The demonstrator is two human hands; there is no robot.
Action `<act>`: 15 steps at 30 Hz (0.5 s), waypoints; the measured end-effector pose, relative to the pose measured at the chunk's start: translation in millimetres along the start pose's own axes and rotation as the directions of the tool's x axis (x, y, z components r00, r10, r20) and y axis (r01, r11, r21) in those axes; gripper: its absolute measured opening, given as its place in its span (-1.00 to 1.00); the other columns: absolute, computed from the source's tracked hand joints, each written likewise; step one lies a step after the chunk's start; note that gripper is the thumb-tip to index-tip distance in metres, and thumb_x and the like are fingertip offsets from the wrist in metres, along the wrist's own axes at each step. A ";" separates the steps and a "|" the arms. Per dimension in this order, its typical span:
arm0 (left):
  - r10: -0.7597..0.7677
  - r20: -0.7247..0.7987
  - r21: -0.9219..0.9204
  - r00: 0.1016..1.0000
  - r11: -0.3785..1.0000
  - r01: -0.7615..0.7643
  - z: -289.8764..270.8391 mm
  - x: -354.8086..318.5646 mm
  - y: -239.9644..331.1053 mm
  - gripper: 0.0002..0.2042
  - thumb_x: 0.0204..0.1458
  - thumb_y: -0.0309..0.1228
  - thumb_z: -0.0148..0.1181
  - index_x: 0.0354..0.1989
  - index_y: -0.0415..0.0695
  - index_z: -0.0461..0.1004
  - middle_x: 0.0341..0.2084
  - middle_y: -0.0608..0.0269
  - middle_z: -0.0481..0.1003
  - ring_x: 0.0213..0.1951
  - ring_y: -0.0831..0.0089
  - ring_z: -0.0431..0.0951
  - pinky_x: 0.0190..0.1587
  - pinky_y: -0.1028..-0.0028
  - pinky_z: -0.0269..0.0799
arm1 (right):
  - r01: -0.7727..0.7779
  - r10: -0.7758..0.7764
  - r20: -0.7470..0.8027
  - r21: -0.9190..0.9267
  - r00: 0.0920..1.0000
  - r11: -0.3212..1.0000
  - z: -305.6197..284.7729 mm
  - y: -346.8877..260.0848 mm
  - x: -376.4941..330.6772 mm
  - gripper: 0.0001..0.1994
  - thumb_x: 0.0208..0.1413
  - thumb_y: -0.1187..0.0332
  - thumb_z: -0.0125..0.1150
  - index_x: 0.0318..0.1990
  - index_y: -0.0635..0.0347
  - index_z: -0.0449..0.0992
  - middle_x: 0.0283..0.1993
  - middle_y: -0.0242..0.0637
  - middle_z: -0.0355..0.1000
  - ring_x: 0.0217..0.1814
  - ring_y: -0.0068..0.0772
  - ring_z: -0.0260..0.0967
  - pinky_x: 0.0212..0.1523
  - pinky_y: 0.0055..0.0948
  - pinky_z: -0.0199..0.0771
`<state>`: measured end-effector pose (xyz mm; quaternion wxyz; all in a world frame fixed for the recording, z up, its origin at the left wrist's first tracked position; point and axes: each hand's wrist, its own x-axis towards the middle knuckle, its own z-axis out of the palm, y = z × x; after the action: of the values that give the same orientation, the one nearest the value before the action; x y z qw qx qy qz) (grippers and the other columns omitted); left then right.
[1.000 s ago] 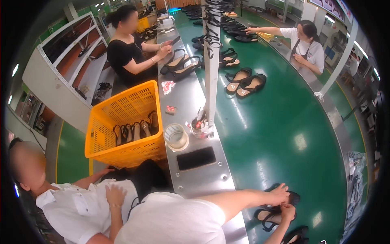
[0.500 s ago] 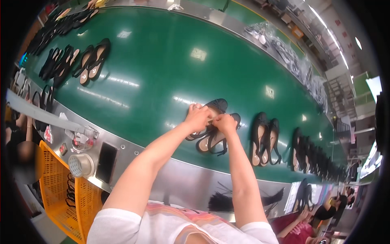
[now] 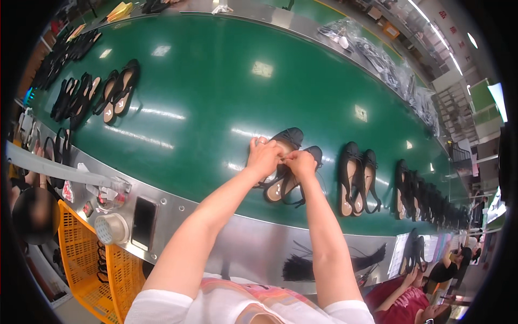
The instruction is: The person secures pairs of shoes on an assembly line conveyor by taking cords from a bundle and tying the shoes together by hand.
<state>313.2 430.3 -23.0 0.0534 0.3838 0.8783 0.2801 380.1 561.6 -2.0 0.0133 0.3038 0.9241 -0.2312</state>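
A pair of black flat shoes with beige insoles lies in front of me on the green work surface. My left hand (image 3: 264, 157) is closed around the side of the left shoe (image 3: 291, 136), its fingers over the edge of the opening. Close against it, my right hand (image 3: 300, 163) has its thumb and fingertips pinched together at the shoe's inner edge. Whatever is between those fingertips is too small to make out. The right shoe (image 3: 276, 190) lies partly under my right hand and wrist, its black strap trailing toward me.
Another black pair (image 3: 353, 178) stands to the right, with a long row of shoes (image 3: 426, 194) beyond. More pairs (image 3: 121, 89) lie at left. On the near metal edge are a phone (image 3: 144, 222), a tape roll (image 3: 111, 228) and black cords (image 3: 299, 268). A yellow crate (image 3: 81, 254) stands below.
Both hands stay on the same shoe, fingertips still together, with only slight finger movement. The whole view has shifted a little, and a hand at the far upper left is out of view.
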 end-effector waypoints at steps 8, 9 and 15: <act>0.024 0.017 -0.040 1.000 0.999 -0.023 23.0 15.7 24.3 -0.85 -0.19 -0.36 0.16 -0.40 0.01 0.56 -0.27 0.14 0.46 0.00 0.13 0.33 0.08 0.10 0.14 | 0.156 -0.160 -0.034 -0.097 0.986 0.983 10.0 64.5 23.0 -0.66 -0.26 -0.05 0.36 -0.51 0.02 0.59 -0.55 -0.31 0.48 -0.50 -0.26 0.43 -0.47 -0.29 0.35; 0.024 -0.023 0.023 0.999 0.999 -0.024 24.2 11.4 20.8 -0.84 -0.18 -0.34 0.17 -0.39 -0.04 0.55 -0.24 0.14 0.43 0.01 0.12 0.31 0.09 0.12 0.10 | 0.188 -0.194 -0.073 -0.080 0.978 0.979 8.8 55.6 17.5 -0.72 -0.23 0.02 0.34 -0.51 0.02 0.57 -0.55 -0.31 0.46 -0.48 -0.24 0.42 -0.46 -0.27 0.35; 0.039 -0.161 0.150 0.986 0.989 -0.014 17.4 -10.3 15.3 -0.79 -0.13 -0.33 0.15 -0.30 -0.08 0.50 -0.21 0.19 0.36 0.01 0.15 0.26 0.13 0.13 0.01 | 0.162 -0.165 -0.029 -0.083 0.986 0.983 7.6 22.4 -10.9 -0.80 -0.22 0.16 0.32 -0.41 -0.05 0.54 -0.39 -0.38 0.45 -0.27 -0.23 0.34 -0.26 -0.23 0.31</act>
<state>335.6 439.3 -30.6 -0.0514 0.3740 0.8930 0.2452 400.8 568.1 -16.4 -0.0102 0.2305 0.9546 -0.1885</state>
